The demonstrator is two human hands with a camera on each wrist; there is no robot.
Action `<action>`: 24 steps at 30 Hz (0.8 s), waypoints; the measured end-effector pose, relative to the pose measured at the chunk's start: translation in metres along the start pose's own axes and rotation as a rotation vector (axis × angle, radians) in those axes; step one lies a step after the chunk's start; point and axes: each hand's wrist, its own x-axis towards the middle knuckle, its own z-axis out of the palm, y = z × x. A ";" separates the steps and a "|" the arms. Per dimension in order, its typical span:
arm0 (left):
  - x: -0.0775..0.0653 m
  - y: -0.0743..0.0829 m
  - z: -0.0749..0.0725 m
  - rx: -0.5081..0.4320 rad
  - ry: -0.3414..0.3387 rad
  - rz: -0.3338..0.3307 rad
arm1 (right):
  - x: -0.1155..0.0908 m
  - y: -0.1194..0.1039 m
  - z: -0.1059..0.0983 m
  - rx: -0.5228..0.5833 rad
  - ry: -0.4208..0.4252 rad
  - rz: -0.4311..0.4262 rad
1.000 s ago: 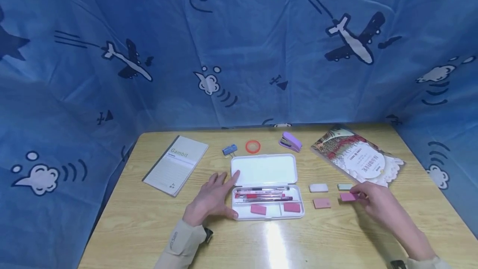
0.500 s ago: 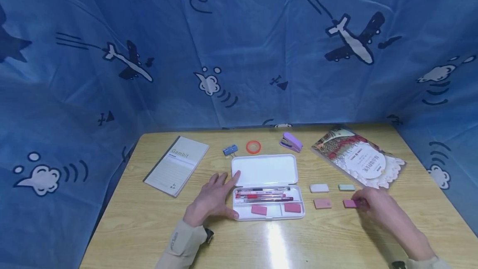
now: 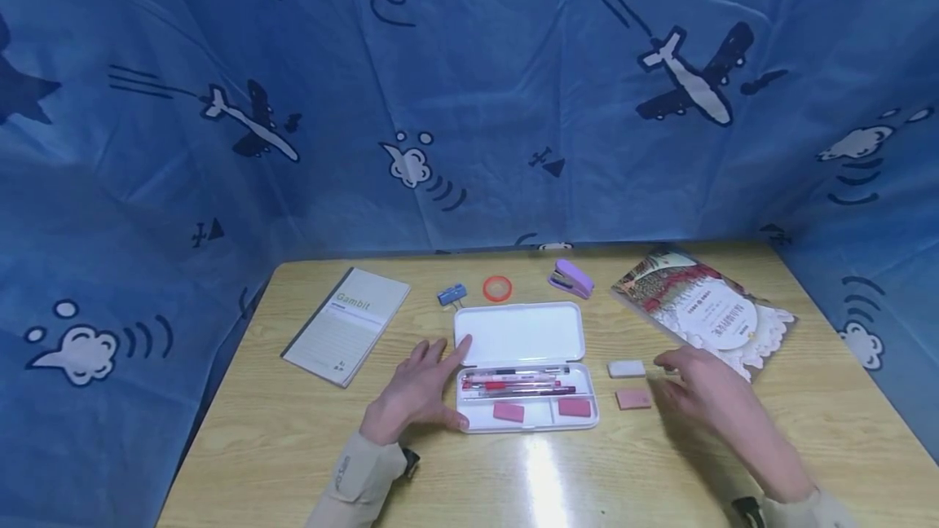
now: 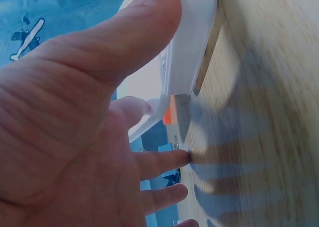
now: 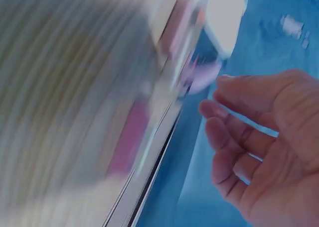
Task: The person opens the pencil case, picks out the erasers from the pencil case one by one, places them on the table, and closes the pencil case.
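An open white pencil case (image 3: 521, 332) holds several pens (image 3: 517, 387) and two dark-pink erasers, one at the left (image 3: 509, 412) and one in the right compartment (image 3: 575, 407). My left hand (image 3: 414, 391) spans its left side, thumb at the lower corner and index finger at the lid's edge. Over the table to the right hovers my right hand (image 3: 707, 393), fingers loosely bent and nothing between them. A magenta eraser (image 5: 129, 137) lies on the table below it, hidden in the head view. Left of that hand lie a white eraser (image 3: 626, 369) and a pink eraser (image 3: 633, 398).
Behind the case are a blue binder clip (image 3: 451, 294), a red ring-shaped tape roll (image 3: 497, 288) and a purple stapler (image 3: 570, 279). A notebook (image 3: 346, 326) lies at the left, a printed booklet (image 3: 707, 312) at the right. Blue patterned cloth (image 3: 469, 104) encloses the table.
My right hand has let go of the magenta eraser, after shifting it slightly right, and has moved left, now covering the pale green eraser. The left hand has stayed still.
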 end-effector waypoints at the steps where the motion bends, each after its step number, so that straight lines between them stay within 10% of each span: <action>1: 0.000 0.000 0.000 0.000 0.000 0.000 | 0.005 -0.010 0.002 0.008 0.013 -0.025; 24: 0.000 0.001 -0.002 0.011 -0.016 -0.016 | 0.057 -0.133 0.042 0.078 -0.089 -0.333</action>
